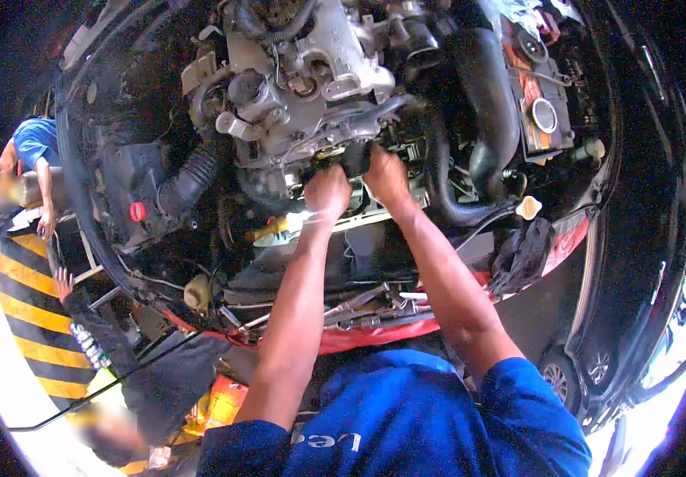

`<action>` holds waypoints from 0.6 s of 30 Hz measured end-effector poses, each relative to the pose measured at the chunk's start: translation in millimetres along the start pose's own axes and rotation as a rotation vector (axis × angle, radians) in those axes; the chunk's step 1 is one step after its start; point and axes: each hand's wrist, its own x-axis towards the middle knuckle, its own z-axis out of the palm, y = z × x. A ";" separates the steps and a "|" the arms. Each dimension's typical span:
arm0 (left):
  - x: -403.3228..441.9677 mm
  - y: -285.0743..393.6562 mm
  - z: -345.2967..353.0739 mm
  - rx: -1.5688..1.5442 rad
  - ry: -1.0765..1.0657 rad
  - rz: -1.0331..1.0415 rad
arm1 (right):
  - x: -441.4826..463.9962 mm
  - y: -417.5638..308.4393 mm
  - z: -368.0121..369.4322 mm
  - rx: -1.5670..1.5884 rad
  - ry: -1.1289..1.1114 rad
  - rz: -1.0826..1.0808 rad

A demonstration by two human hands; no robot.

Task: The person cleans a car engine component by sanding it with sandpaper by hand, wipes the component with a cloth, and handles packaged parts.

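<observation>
Both arms reach forward into the engine bay, against the near side of the metal engine (311, 103). My left hand (328, 193) is closed, its back toward me, low in front of the engine. Close beside it on the right, my right hand (388, 176) is closed too, fingers curled away from view. Between the two hands sits a small dark piece (353, 157), whose kind I cannot make out. What the fingers grip is hidden. Left of my left wrist lies a lit lamp-like thing with a yellow part (271, 228).
Hand tools (359, 302) lie along the front edge over a red cloth (343, 340). A thick black hose (482, 95) and the battery (545, 103) are at right. A ribbed intake hose (188, 179) is at left. Two other people, one in a blue sleeve (34, 141), are at left.
</observation>
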 end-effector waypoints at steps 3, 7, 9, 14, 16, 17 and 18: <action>4.4 2.8 -7.8 -0.072 0.083 0.038 | 1.1 29.1 29.3 0.314 0.003 -0.113; 1.8 -7.8 7.0 -0.002 -0.074 0.013 | -5.7 -2.1 -3.3 0.066 0.050 -0.064; 7.1 -2.1 6.0 -0.013 0.096 0.084 | 7.5 14.9 11.2 0.169 -0.036 -0.010; 0.1 -16.5 21.0 0.008 -0.116 0.012 | -6.1 -3.7 -6.4 -0.015 -0.064 0.012; 7.0 -6.8 3.8 0.008 -0.133 0.016 | -1.1 6.0 4.0 0.041 0.049 -0.065; 9.6 1.3 -7.3 -0.007 -0.077 0.040 | 0.5 11.5 9.6 0.104 0.028 -0.037; 6.5 3.7 -11.4 -0.020 -0.028 0.063 | -3.8 16.6 17.2 0.169 0.005 -0.004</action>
